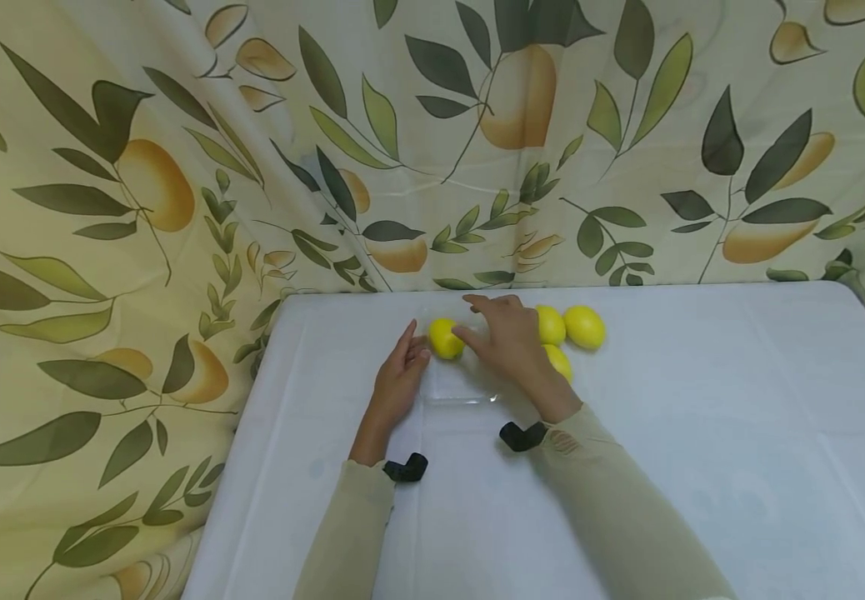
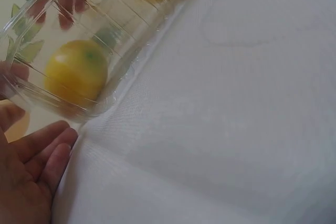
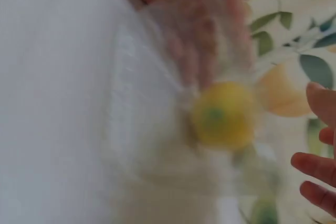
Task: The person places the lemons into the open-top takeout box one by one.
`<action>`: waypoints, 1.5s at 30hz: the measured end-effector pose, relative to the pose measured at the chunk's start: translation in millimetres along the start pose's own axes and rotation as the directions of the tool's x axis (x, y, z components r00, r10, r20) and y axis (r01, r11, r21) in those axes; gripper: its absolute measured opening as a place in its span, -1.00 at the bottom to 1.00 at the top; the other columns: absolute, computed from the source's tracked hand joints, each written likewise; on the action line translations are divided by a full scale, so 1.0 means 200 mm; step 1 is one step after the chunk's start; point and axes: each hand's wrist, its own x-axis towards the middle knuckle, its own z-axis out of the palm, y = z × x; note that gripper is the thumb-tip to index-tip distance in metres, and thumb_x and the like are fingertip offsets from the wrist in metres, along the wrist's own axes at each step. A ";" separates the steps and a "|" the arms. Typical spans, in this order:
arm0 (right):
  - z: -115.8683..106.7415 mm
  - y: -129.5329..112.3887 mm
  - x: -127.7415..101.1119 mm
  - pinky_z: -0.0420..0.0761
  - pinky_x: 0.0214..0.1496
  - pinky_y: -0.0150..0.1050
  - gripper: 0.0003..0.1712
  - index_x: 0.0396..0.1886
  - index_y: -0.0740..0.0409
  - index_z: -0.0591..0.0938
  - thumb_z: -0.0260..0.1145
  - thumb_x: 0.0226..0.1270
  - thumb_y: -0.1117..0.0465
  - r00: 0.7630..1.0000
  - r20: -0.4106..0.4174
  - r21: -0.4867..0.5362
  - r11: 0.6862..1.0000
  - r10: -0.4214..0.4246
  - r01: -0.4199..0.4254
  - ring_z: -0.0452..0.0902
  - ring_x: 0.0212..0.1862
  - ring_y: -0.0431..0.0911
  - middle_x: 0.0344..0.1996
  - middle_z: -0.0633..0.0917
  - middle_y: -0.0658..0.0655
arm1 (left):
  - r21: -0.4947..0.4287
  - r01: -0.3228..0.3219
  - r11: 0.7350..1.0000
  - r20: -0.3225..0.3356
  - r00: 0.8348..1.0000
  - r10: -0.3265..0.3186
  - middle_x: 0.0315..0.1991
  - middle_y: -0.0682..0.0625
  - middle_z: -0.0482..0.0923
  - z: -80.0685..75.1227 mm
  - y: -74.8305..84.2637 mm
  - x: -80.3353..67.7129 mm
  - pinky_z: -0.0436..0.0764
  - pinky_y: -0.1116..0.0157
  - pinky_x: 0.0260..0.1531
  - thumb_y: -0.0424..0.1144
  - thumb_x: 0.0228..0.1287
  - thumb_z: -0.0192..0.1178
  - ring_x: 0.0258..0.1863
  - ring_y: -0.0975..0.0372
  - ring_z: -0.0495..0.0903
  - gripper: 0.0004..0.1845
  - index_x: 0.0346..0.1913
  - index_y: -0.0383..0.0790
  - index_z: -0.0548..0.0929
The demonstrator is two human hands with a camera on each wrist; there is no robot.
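My left wrist view alone shows one round yellow lemon (image 2: 76,72) inside the clear ribbed plastic tray (image 2: 131,30); my left hand (image 1: 397,379), grip relaxed, rests at its 9 o'clock, my right hand (image 1: 511,342) spread wide over it.

Two long beige sleeves (image 1: 612,500), small hole near right cuff, black wrist-camera mounts (image 1: 406,468) at both cuffs

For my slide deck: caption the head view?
Two hands beside a lemon in a clear tray.
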 end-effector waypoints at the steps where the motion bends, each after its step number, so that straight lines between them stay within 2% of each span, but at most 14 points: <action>1: -0.03 0.01 -0.01 0.46 0.09 0.25 -0.33 0.38 -0.03 0.55 0.32 0.40 -0.23 1.000 -0.024 0.016 1.000 -0.006 0.007 0.50 0.21 0.17 0.08 0.76 0.07 | -0.002 -0.002 1.000 0.000 1.000 0.002 0.40 0.18 0.47 0.00 0.00 0.00 0.44 0.08 0.43 0.12 0.54 0.05 0.35 0.23 0.51 -0.34 0.60 0.37 0.12; 4: -0.12 0.04 -0.04 0.50 0.08 0.24 -0.37 0.38 0.01 0.55 0.29 0.44 -0.18 0.997 -0.076 0.031 0.999 -0.007 0.009 0.54 0.17 0.18 0.08 0.75 0.11 | -0.007 -0.002 1.000 -0.002 1.000 0.002 0.38 0.20 0.48 0.00 0.00 0.00 0.44 0.09 0.43 0.12 0.54 0.05 0.34 0.25 0.51 -0.35 0.60 0.37 0.13; 10: -0.29 0.13 -0.10 0.47 0.15 0.27 -0.37 0.37 0.06 0.54 0.25 0.47 -0.17 0.989 -0.124 0.015 0.997 0.075 -0.073 0.52 0.20 0.22 0.09 0.74 0.17 | -0.013 0.001 1.000 0.008 1.000 -0.001 0.37 0.25 0.46 -0.01 0.00 -0.01 0.43 0.10 0.43 0.14 0.55 0.02 0.35 0.28 0.48 -0.35 0.61 0.35 0.13; 15: -0.38 0.27 -0.15 0.39 0.12 0.36 -0.34 0.41 0.04 0.51 0.23 0.47 -0.20 0.974 -0.163 0.004 0.987 0.157 -0.158 0.43 0.26 0.26 0.21 0.67 0.22 | -0.017 0.017 1.000 0.018 1.000 -0.016 0.36 0.28 0.46 -0.01 0.00 0.00 0.40 0.10 0.46 0.16 0.55 0.01 0.36 0.29 0.47 -0.37 0.59 0.43 0.12; 19: -0.42 0.38 -0.20 0.37 0.04 0.40 -0.29 0.44 0.02 0.48 0.21 0.46 -0.24 0.965 -0.158 -0.024 0.976 0.211 -0.217 0.38 0.28 0.35 0.32 0.58 0.28 | -0.024 0.028 0.999 0.022 0.999 -0.027 0.37 0.28 0.46 -0.02 0.01 -0.01 0.37 0.08 0.48 0.17 0.55 0.01 0.37 0.29 0.46 -0.39 0.56 0.52 0.11; 24: -0.43 0.51 -0.25 0.36 -0.05 0.42 -0.26 0.46 0.02 0.45 0.18 0.45 -0.28 0.958 -0.132 -0.055 0.963 0.255 -0.264 0.37 0.24 0.44 0.35 0.54 0.32 | -0.041 0.033 0.999 0.023 0.999 -0.032 0.38 0.26 0.46 -0.03 0.01 -0.01 0.36 0.10 0.48 0.16 0.55 0.02 0.37 0.29 0.45 -0.40 0.55 0.53 0.13; 30: -0.40 0.61 -0.28 0.37 -0.02 0.45 -0.16 0.49 0.05 0.41 0.13 0.43 -0.38 0.950 -0.082 -0.088 0.947 0.303 -0.309 0.35 0.25 0.45 0.33 0.54 0.36 | -0.063 0.033 0.997 0.028 0.999 -0.032 0.36 0.28 0.47 -0.02 0.01 -0.01 0.36 0.10 0.48 0.16 0.55 0.03 0.35 0.30 0.46 -0.41 0.54 0.53 0.14; 34: -0.38 0.63 -0.29 0.38 -0.01 0.46 -0.12 0.50 0.07 0.39 0.13 0.42 -0.40 0.946 -0.043 -0.094 0.941 0.322 -0.324 0.35 0.24 0.46 0.30 0.56 0.38 | -0.058 0.035 0.998 0.028 0.999 -0.033 0.36 0.28 0.47 -0.02 0.01 -0.01 0.36 0.10 0.49 0.15 0.55 0.03 0.36 0.31 0.47 -0.39 0.56 0.49 0.14; 38: -0.36 0.65 -0.29 0.38 0.01 0.46 -0.06 0.54 0.04 0.34 0.12 0.38 -0.45 0.941 -0.004 -0.098 0.936 0.339 -0.338 0.34 0.25 0.46 0.28 0.57 0.39 | -0.052 0.041 0.998 0.026 0.999 -0.040 0.38 0.26 0.47 -0.02 0.01 -0.01 0.36 0.09 0.49 0.15 0.55 0.02 0.38 0.29 0.46 -0.36 0.60 0.37 0.14; 45: -0.33 0.66 -0.29 0.37 0.02 0.46 -0.04 0.55 0.01 0.33 0.17 0.36 -0.45 0.939 0.023 -0.088 0.936 0.344 -0.341 0.35 0.25 0.46 0.27 0.59 0.36 | -0.055 0.041 0.998 0.025 0.999 -0.040 0.39 0.25 0.46 -0.02 0.01 -0.01 0.36 0.09 0.48 0.16 0.54 0.03 0.37 0.28 0.47 -0.35 0.60 0.34 0.14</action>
